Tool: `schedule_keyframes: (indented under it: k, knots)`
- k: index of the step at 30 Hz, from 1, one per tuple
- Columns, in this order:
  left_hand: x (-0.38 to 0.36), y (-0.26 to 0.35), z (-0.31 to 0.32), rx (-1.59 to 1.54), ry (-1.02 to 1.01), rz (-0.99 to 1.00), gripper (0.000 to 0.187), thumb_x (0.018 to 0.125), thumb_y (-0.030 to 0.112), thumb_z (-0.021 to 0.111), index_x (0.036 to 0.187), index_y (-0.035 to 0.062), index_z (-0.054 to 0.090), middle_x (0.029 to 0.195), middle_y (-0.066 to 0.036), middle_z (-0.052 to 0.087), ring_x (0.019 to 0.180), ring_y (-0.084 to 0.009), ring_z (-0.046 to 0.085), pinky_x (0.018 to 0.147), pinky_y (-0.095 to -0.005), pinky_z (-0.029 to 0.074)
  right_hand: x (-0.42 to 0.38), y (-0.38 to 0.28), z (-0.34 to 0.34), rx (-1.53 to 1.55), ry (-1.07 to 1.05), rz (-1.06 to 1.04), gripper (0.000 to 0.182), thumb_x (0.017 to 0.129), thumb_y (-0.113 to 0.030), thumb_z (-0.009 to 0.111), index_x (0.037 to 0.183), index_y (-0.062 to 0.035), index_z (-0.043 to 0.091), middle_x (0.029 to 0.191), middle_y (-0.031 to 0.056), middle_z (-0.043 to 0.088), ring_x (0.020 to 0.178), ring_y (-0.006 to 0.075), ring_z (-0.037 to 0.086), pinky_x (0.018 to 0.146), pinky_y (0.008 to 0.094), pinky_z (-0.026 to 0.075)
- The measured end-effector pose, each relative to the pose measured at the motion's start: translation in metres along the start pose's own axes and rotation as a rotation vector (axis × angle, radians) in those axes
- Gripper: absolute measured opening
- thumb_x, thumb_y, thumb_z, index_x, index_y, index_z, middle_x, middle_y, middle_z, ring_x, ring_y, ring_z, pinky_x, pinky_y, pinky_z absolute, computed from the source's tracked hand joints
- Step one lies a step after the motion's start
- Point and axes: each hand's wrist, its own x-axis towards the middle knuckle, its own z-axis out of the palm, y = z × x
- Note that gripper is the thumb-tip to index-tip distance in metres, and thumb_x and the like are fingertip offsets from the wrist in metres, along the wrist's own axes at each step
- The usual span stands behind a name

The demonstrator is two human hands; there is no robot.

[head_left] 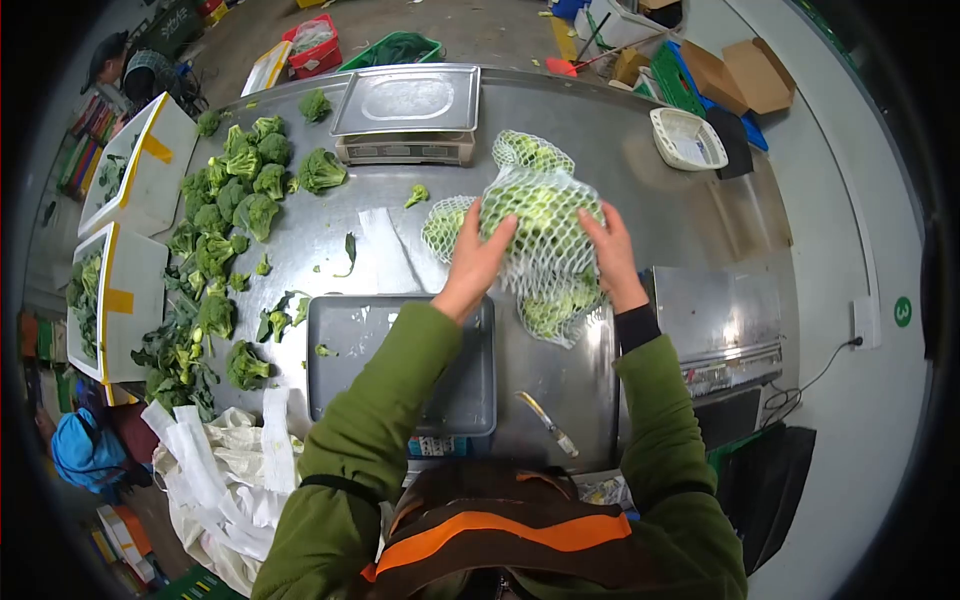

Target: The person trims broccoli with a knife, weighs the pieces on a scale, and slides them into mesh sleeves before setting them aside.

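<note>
My left hand (478, 262) and my right hand (614, 256) hold a pale green vegetable head in a white foam net (542, 218) from either side, fingers curled against the mesh. Around it on the steel table lie more netted heads: one at the far side (530, 150), another to the left (443, 230), and a third nearer me (562, 308). Below my left forearm sits a grey tray (484, 370) with small green scraps in it.
Loose broccoli (235, 185) is heaped on the left beside white foam boxes (118, 290). A scale (405, 110) stands at the back. A slim yellow-and-white tool (548, 425) lies near the front edge. White net sleeves (215, 480) hang at front left; a white basket (688, 140) is back right.
</note>
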Motion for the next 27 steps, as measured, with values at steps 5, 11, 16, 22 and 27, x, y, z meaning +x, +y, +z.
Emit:
schedule_keyframes:
  k: [5, 11, 16, 22, 27]
  knots:
    - [0.072, -0.002, 0.051, 0.164, -0.085, 0.255, 0.086, 0.09, 0.039, 0.066, 0.15, -0.0048, 0.022, 0.152, -0.027, 0.031, 0.129, -0.0314, 0.045, 0.101, -0.0352, 0.04, 0.082, -0.002, -0.054, 0.083, 0.16, -0.07, 0.056, 0.09, -0.026, 0.07, 0.132, 0.006, 0.049, 0.123, 0.0131, 0.059, 0.109, 0.0189, 0.058, 0.093, 0.0312, 0.046]
    - [0.105, -0.045, 0.101, 0.234, -0.083, 0.438, 0.077, 0.089, 0.024, 0.067, 0.15, -0.0003, 0.026, 0.143, -0.024, 0.042, 0.107, -0.0275, 0.061, 0.088, -0.035, 0.051, 0.106, 0.023, -0.091, 0.579, 0.175, 0.136, 0.04, 0.099, -0.028, 0.048, 0.129, -0.0002, 0.054, 0.118, 0.0119, 0.064, 0.106, 0.029, 0.063, 0.096, 0.0449, 0.049]
    - [0.078, -0.04, 0.042, 0.342, -0.106, 0.34, 0.057, 0.087, 0.019, 0.066, 0.136, -0.0009, 0.046, 0.125, -0.02, 0.054, 0.094, -0.0267, 0.064, 0.089, -0.0353, 0.051, 0.118, 0.104, -0.117, 0.538, 0.589, 0.285, 0.049, 0.095, -0.035, 0.052, 0.13, -0.002, 0.052, 0.129, 0.0157, 0.057, 0.119, 0.0306, 0.054, 0.097, 0.0452, 0.047]
    - [0.029, -0.019, -0.133, 0.386, 0.253, 0.331, 0.053, 0.087, 0.016, 0.071, 0.133, 0.0014, 0.05, 0.124, -0.013, 0.058, 0.096, -0.0178, 0.065, 0.079, -0.0314, 0.054, 0.107, 0.212, -0.215, -0.423, 0.243, -0.091, 0.058, 0.09, -0.033, 0.064, 0.139, -0.0089, 0.046, 0.117, 0.0053, 0.055, 0.078, 0.0219, 0.053, 0.062, 0.0346, 0.049]
    - [-0.083, -0.021, -0.343, 0.987, 1.062, 0.486, 0.068, 0.075, 0.02, 0.081, 0.133, 0.0057, 0.049, 0.12, -0.019, 0.057, 0.107, -0.0292, 0.058, 0.093, -0.041, 0.046, 0.068, 0.114, -0.124, -0.023, 0.603, 0.253, 0.062, 0.09, -0.034, 0.067, 0.137, 0.0011, 0.047, 0.124, 0.0112, 0.055, 0.094, 0.0201, 0.055, 0.078, 0.0324, 0.049]
